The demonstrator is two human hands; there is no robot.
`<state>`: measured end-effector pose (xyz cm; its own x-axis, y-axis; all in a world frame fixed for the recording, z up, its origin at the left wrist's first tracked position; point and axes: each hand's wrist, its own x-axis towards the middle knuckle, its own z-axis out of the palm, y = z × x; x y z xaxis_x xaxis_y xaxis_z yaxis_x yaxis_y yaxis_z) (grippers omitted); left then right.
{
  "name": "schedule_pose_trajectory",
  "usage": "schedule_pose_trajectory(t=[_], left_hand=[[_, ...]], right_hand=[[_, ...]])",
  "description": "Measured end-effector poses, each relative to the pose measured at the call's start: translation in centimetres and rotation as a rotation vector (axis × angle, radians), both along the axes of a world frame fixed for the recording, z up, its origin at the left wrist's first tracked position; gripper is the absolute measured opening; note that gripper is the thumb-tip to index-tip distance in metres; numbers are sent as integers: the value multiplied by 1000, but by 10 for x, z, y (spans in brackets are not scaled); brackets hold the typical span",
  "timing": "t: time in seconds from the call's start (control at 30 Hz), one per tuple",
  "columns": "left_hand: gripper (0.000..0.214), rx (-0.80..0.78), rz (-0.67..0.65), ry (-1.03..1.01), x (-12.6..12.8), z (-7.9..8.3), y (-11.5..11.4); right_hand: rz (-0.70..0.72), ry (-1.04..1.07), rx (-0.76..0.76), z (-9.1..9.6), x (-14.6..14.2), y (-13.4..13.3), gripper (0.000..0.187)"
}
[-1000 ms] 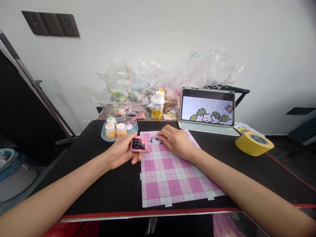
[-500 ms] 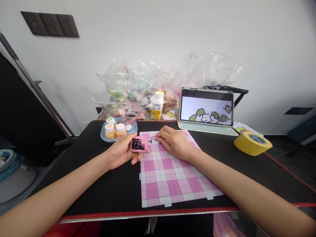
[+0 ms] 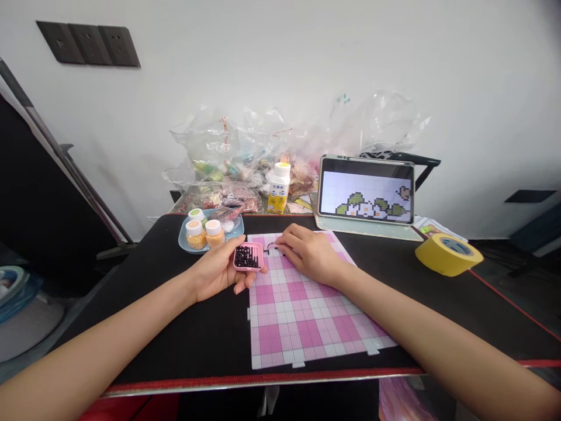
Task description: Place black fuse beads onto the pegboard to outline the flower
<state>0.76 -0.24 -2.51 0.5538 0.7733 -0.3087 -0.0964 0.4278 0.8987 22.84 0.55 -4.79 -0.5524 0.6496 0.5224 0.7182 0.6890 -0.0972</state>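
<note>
My left hand (image 3: 221, 268) is closed around a small pink tray (image 3: 249, 269), held level at the left edge of the pegboard. Black fuse beads (image 3: 245, 256) lie in the tray, many lined up in its grooves. On the pink-and-white checked pegboard (image 3: 289, 318), my right hand (image 3: 309, 251) rests near the far left corner, fingers pinched together. Thin pale tweezers (image 3: 273, 245) poke out from its fingertips, their tips down near a few black beads on the board. The fingers hide most of the tweezers and part of that bead row.
A blue plate (image 3: 183, 238) with bead jars (image 3: 196, 235) and a bag stands behind my left hand. Farther back are a white-and-yellow bottle (image 3: 279, 190), clear bags (image 3: 245, 140) and a tablet (image 3: 367, 193) showing a pixel pattern. Yellow tape (image 3: 442, 257) lies at right.
My left hand and the pink tray have shifted very slightly to the right. The right hand stays in nearly the same place over the board.
</note>
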Motion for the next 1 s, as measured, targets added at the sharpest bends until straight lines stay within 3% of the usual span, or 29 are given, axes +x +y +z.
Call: schedule_pose_trajectory(t=[1.0], left_hand=[[53,-18,-116,-65,-1,-3,5]], right_hand=[[26,75,23,0,1,-1,26]])
